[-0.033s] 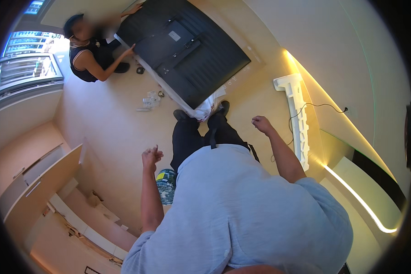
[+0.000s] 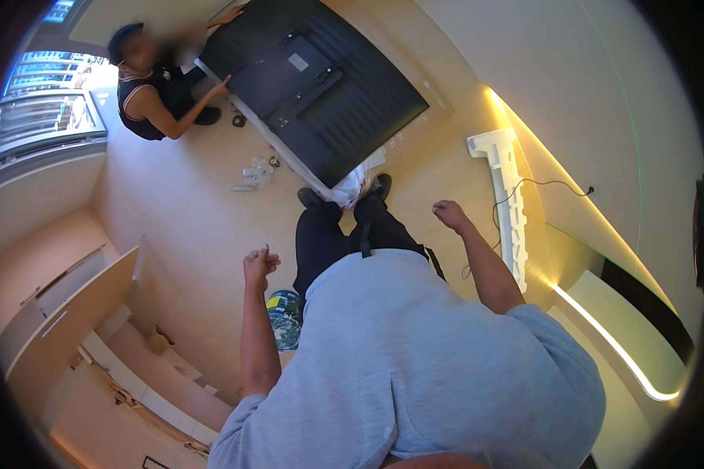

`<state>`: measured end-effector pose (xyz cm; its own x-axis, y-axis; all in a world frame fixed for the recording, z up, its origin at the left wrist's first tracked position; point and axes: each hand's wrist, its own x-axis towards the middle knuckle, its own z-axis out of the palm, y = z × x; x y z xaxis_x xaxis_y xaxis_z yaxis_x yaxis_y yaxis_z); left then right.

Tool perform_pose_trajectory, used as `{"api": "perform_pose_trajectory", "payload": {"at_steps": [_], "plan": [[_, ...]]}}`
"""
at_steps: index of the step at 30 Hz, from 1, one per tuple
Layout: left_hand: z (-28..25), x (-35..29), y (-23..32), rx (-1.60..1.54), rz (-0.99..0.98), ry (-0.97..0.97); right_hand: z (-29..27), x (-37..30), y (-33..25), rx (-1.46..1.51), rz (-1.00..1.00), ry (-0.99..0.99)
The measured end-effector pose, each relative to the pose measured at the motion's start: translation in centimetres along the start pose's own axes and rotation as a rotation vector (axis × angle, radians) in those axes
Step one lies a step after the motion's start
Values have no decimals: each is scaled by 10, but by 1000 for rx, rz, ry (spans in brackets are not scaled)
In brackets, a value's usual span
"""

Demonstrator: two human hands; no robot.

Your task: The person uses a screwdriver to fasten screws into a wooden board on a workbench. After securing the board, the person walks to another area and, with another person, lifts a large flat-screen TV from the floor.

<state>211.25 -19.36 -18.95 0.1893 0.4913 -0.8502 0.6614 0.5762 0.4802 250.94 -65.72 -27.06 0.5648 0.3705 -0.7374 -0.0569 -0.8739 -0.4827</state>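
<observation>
My left hand point(image 2: 260, 266) hangs in the air beside my left hip, its fingers loosely bent and apart, holding nothing. Out in front of my right side, my right hand point(image 2: 448, 215) is curled into a loose fist, with nothing visible in it. Beyond my feet lies a large black television point(image 2: 332, 86), its ribbed back with brackets and a label facing up. White wrapping point(image 2: 350, 184) shows under its near corner, between my shoes. At its far left, a co-worker point(image 2: 155, 98) crouches with both hands on its edge.
Long white foam packing point(image 2: 507, 207) lies on the right, with a black cable point(image 2: 551, 180) across it. Clear plastic bits point(image 2: 254, 173) lie on the floor left of the television. A green-blue plastic container point(image 2: 284, 322) stands by my left leg. Cabinets with an open door point(image 2: 74, 320) stand at left.
</observation>
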Motion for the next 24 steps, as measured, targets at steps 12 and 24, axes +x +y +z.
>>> {"api": "perform_pose_trajectory", "payload": {"at_steps": [12,24], "plan": [[133,170,-38,-238,-121,-1,-48,63,13,42,90,31],[254,282,-65,-423,-198,146,-79,328,73,-97,-35,-57]]}}
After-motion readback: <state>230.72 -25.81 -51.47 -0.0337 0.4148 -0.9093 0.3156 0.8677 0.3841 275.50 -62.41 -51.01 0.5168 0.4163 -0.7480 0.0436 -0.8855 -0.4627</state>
